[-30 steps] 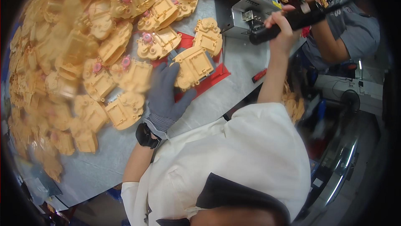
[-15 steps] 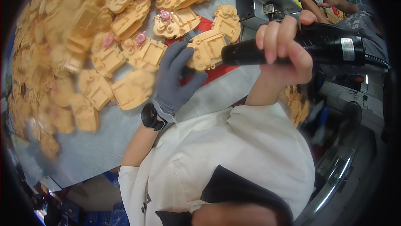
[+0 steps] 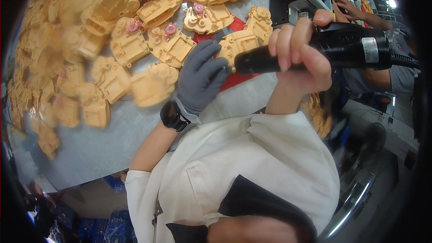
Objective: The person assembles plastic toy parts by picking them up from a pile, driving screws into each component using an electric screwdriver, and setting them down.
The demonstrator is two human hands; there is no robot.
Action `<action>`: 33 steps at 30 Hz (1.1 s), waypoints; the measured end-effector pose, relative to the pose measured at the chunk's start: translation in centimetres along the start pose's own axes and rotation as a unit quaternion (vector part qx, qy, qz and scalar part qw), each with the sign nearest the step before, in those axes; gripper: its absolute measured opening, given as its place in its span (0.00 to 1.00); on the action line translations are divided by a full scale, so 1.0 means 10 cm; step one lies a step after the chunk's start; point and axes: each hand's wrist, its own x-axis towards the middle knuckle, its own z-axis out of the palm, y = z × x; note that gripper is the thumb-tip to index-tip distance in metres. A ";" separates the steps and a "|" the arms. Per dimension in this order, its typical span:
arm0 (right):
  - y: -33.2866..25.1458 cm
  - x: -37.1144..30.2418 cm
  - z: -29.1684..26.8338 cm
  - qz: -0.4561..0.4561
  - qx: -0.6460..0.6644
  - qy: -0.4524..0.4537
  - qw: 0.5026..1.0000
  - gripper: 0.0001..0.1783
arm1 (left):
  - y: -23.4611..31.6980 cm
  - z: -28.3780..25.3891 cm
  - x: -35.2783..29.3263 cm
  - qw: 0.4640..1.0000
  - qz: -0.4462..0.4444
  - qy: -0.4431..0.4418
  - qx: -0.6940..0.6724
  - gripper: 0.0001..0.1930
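Here, right grip (image 3: 315, 63) clasps one black tool (image 3: 346, 47); left grip (image 3: 201, 75), beside one casing (image 3: 241, 41), unclear

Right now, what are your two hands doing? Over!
Bare right hand: wrapped around black cylindrical corded tool. Gray-gloved left hand: beside yellow molded plastic housing, contact unclear. Tool hides part of that housing.

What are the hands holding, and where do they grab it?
The right hand grips a black corded tool around the middle of its body. The gloved left hand is at a yellow plastic part's edge; whether it holds it, I can't tell.
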 end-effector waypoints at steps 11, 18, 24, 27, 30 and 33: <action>0.00 0.04 0.01 0.007 0.014 -0.002 1.000 0.27 | 0.02 -0.01 0.10 0.997 0.056 0.012 0.042 0.13; 0.01 0.02 0.07 0.007 -0.033 -0.014 0.999 0.29 | 0.01 -0.02 0.10 0.997 0.050 0.000 0.052 0.14; -0.01 0.10 -0.03 -0.013 -0.088 -0.068 0.994 0.28 | 0.01 0.02 0.08 0.998 0.034 0.037 0.029 0.28; -0.01 0.23 -0.05 -0.035 -0.125 -0.055 0.990 0.28 | -0.01 0.03 0.06 0.997 0.038 0.043 0.052 0.33; 0.04 0.29 -0.11 -0.018 -0.134 -0.053 0.989 0.28 | 0.02 0.01 0.06 0.999 0.018 0.012 0.048 0.34; 0.08 0.31 -0.13 -0.017 -0.134 -0.038 0.990 0.27 | 0.03 0.04 0.04 1.000 -0.013 -0.011 0.014 0.35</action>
